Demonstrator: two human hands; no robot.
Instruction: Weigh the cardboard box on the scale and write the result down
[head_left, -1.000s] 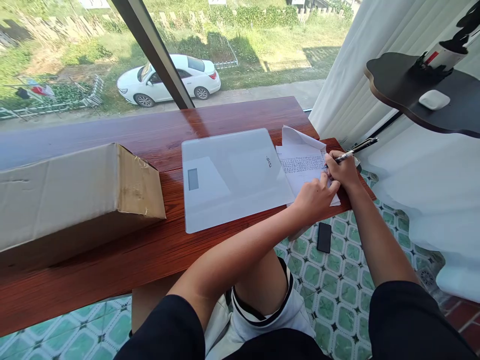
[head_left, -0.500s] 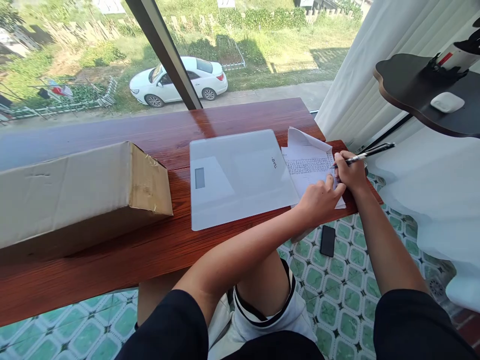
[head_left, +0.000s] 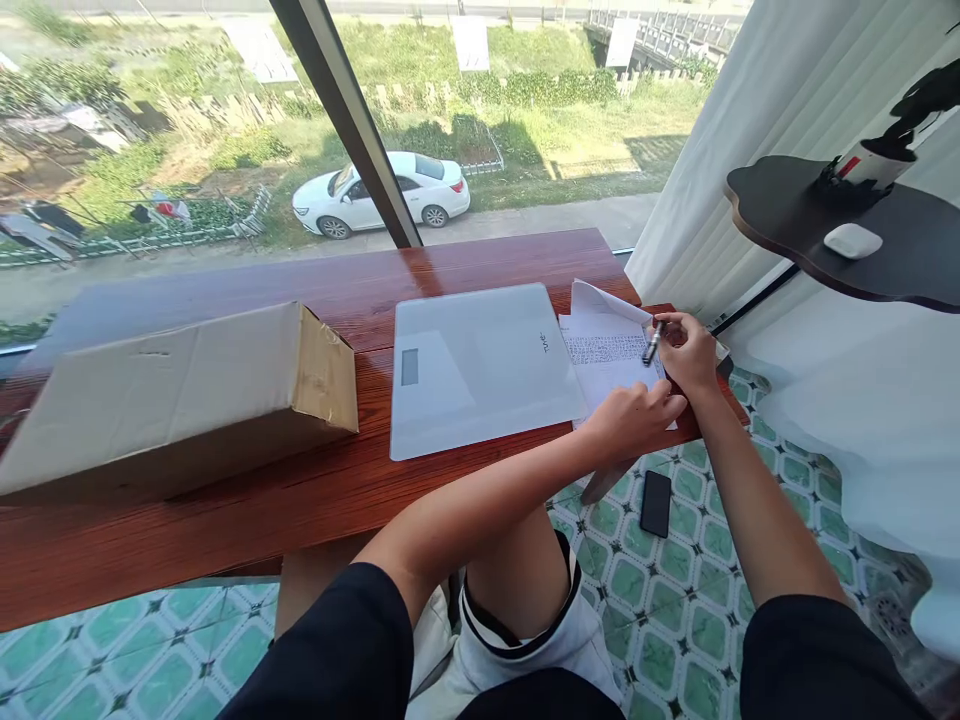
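My right hand [head_left: 688,352] grips a black and silver pen [head_left: 652,343] over a printed sheet of paper [head_left: 609,352] at the right end of the red wooden table [head_left: 300,500]. The pen lies turned inward across the sheet. My left hand [head_left: 630,418] rests on the near edge of the papers, fingers curled, pinning them down. A white glass bathroom scale [head_left: 480,365] lies flat just left of the papers.
A long cardboard box [head_left: 180,395] lies on the table's left part. A black phone [head_left: 656,503] lies on the green tiled floor below the table edge. A dark shelf [head_left: 862,240] with a white case juts in at right, by white curtains.
The pen swung from sticking out to the right to pointing inward over the paper. My head tilted up a little, so the table sits lower in view.
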